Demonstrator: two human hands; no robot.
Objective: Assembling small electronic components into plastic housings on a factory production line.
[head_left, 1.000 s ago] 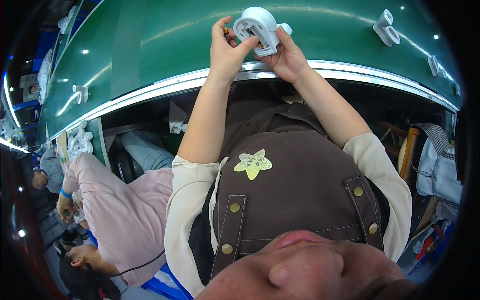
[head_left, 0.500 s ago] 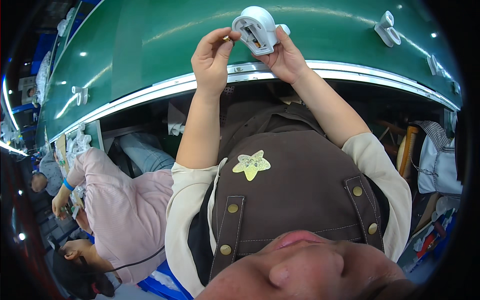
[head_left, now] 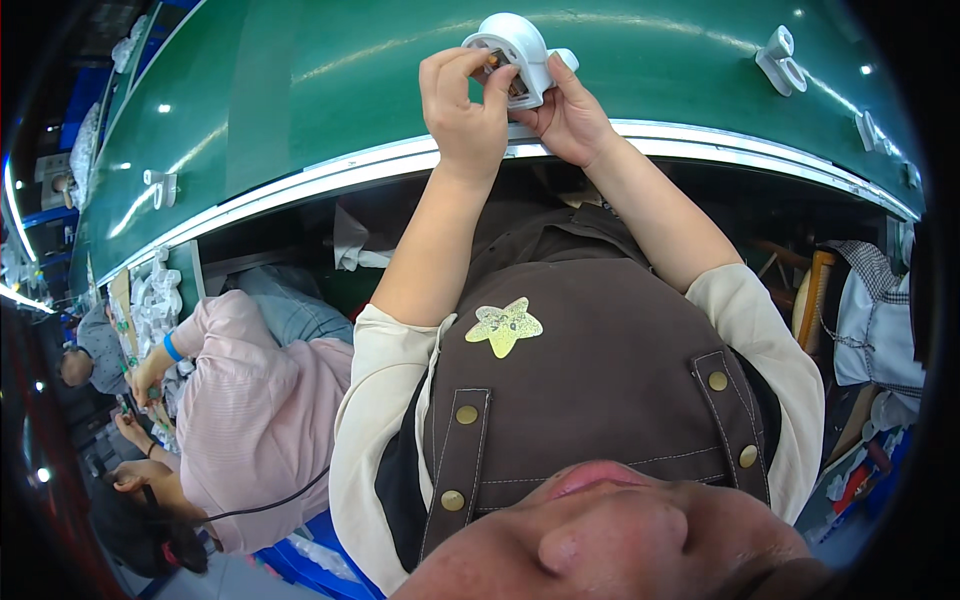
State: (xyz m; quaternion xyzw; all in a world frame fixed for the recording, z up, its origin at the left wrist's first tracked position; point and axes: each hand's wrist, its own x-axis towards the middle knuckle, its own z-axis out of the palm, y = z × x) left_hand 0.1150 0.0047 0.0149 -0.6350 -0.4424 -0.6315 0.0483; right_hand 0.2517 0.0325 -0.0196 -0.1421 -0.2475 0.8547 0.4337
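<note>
Above the near edge of the green worktable, my right hand [head_left: 572, 115] grips a white rounded plastic device [head_left: 524, 38] with a short side knob. Its open battery compartment faces me. My left hand [head_left: 466, 105] reaches in at the compartment, thumb and fingers bent around a small battery [head_left: 493, 62] with a copper-coloured part. Part of the battery and much of the compartment are hidden behind those fingers.
On the green table [head_left: 340, 110] a similar white device [head_left: 780, 62] stands at the right, and a smaller white piece [head_left: 160, 188] at the left. A metal rail [head_left: 370, 170] edges the table. A person in a pink top [head_left: 250, 420] works at my left.
My left hand has moved right and brought the battery from beside the device into its compartment. My right hand keeps holding the device. The person at my left has shifted their arms.
</note>
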